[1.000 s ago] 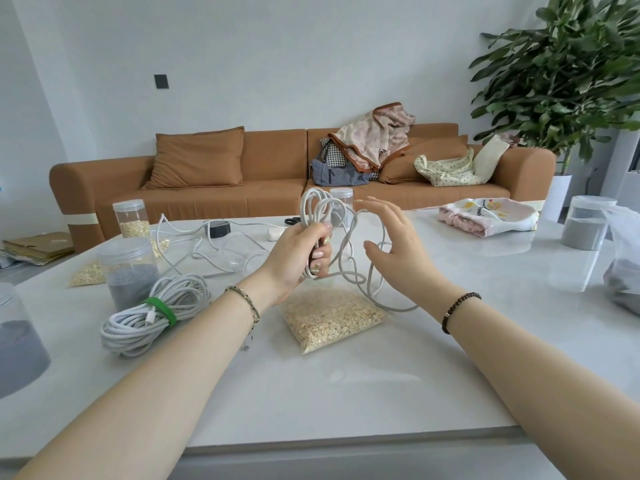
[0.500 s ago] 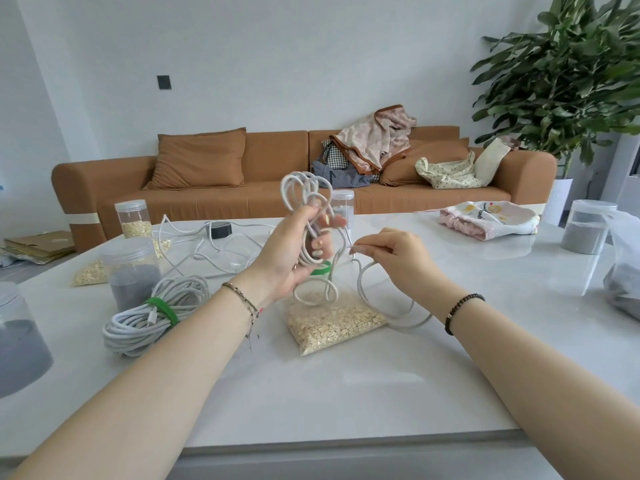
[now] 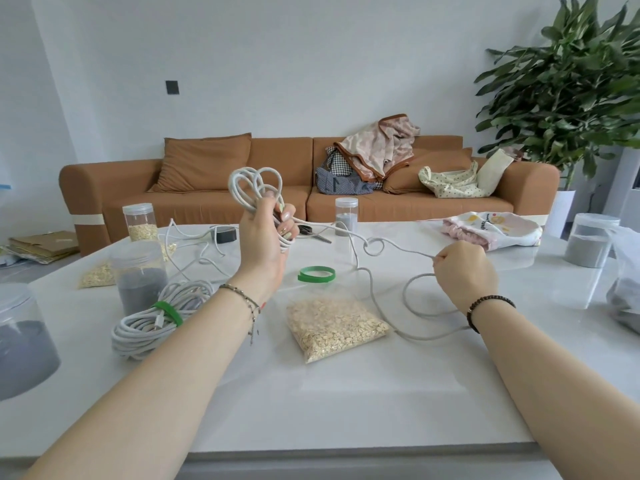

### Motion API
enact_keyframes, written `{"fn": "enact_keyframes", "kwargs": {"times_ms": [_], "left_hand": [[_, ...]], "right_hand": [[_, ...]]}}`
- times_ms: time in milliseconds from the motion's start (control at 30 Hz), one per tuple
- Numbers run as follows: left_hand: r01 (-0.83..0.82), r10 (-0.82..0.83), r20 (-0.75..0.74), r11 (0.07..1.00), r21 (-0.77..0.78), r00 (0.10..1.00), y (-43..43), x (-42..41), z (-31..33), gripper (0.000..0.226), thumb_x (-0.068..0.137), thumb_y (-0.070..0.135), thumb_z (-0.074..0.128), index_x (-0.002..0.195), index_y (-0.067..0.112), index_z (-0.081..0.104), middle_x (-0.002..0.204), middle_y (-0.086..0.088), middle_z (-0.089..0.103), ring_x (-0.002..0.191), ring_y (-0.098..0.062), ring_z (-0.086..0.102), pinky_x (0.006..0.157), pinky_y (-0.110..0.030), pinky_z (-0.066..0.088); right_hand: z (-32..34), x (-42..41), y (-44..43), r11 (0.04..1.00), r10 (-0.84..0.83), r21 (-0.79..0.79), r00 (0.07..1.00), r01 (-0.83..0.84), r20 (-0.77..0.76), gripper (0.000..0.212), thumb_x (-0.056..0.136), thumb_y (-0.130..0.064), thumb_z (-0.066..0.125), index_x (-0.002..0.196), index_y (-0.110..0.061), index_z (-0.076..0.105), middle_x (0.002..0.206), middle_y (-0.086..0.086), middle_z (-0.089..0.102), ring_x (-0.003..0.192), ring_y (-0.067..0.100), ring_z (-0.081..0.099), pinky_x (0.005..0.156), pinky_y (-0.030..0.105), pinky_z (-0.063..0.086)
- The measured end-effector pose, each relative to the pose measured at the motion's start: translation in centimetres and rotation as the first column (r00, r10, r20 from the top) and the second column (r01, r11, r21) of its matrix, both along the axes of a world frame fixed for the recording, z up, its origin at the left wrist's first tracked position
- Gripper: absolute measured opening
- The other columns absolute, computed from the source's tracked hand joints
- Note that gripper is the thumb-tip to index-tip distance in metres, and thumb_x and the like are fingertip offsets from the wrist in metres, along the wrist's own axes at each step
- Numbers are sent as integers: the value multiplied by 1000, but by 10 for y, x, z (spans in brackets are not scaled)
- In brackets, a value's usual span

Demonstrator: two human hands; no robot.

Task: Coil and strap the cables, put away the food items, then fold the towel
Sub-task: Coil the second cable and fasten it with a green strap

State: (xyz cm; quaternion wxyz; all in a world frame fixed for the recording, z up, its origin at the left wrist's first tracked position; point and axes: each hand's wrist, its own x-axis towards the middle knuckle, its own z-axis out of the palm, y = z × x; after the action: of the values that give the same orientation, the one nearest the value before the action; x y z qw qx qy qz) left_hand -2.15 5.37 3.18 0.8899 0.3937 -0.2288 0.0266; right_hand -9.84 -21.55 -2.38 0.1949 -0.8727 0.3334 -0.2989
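Note:
My left hand (image 3: 268, 237) is raised over the white table (image 3: 346, 393) and grips a bunch of loops of a white cable (image 3: 254, 183). The cable's loose length runs right to my right hand (image 3: 462, 266), which pinches it low over the table, then curls back along the tabletop. A green strap (image 3: 317, 274) lies loose on the table between my hands. A finished cable coil (image 3: 156, 322) with a green strap lies at the left. A clear bag of oats (image 3: 334, 327) lies in front of me. The pink towel (image 3: 491, 230) sits bunched at the far right.
Jars with grey powder (image 3: 140, 275) (image 3: 22, 341) (image 3: 346, 216) (image 3: 588, 240) and an oats jar (image 3: 139, 221) stand around the table. A second oats bag (image 3: 98, 275), a black adapter (image 3: 225, 234) with loose white cable, scissors (image 3: 313, 233) and a plastic bag (image 3: 627, 289) also lie there. A sofa stands behind.
My right hand has pulled the cable out to the right and down, away from my left hand, drawing the hanging loops out straight. The green strap now shows on the table.

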Motion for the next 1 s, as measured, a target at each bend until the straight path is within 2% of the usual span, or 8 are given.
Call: {"fn": "enact_keyframes", "kwargs": {"times_ms": [267,400,500,667,733,833,900,1000], "left_hand": [[-43,43,-3,999,-31,999,-1,2,-1,28,103,11,42,76,17,38,60,3,37,48,-8,24,49,-21,23],[85,-98,68,981,173,993,-14,-6,-14,21,106,15,43,85,16,43,61,3,40,49,-8,27,53,-23,23],[129,-141,38,966,222,989,-19,-11,-17,24,106,13,41,82,15,42,62,2,40,51,-9,25,52,-23,23],[204,-212,1,944,261,977,-22,-17,-19,26,106,14,41,80,15,41,63,0,39,52,-9,24,58,-28,17],[235,-246,8,935,265,969,-23,-20,-18,27,106,14,40,80,15,41,64,-1,38,51,-10,24,56,-27,18],[267,-278,4,927,264,961,-25,-24,-17,26,106,14,39,80,14,42,64,-2,38,50,-10,25,52,-23,24],[277,-282,-13,933,229,959,-23,-24,-13,25,107,16,39,82,14,42,63,-1,38,49,-10,25,51,-22,27],[256,-253,-41,959,125,967,-17,-19,-6,27,107,19,40,80,17,40,63,1,38,49,-9,23,49,-20,26]], "right_hand": [[-4,-6,-7,996,-87,-23,991,86,-97,19,91,0,48,103,0,64,111,22,64,104,41,62,79,38,48],[-5,3,11,990,82,-93,978,-101,-193,21,90,-7,53,99,-9,71,106,15,68,96,36,64,78,36,52],[-5,12,23,958,253,-120,964,-261,-80,26,91,-9,56,108,-19,74,115,5,66,104,29,62,87,34,50],[16,-1,78,764,631,-125,695,-633,344,62,79,12,45,124,-25,67,121,-8,65,109,5,59,95,5,40],[16,-5,100,588,731,23,544,-808,412,66,76,5,48,125,-37,61,118,-5,70,113,6,62,101,14,44],[7,-2,120,425,756,223,480,-877,444,35,86,-8,58,109,-35,64,87,8,74,85,25,69,84,41,54],[8,-3,120,404,726,277,490,-872,483,8,96,-12,63,95,-18,68,65,6,61,61,17,58,65,35,51],[12,-4,108,358,676,345,496,-867,545,22,100,-22,60,88,-6,69,56,-2,45,50,9,41,53,20,39]]}}
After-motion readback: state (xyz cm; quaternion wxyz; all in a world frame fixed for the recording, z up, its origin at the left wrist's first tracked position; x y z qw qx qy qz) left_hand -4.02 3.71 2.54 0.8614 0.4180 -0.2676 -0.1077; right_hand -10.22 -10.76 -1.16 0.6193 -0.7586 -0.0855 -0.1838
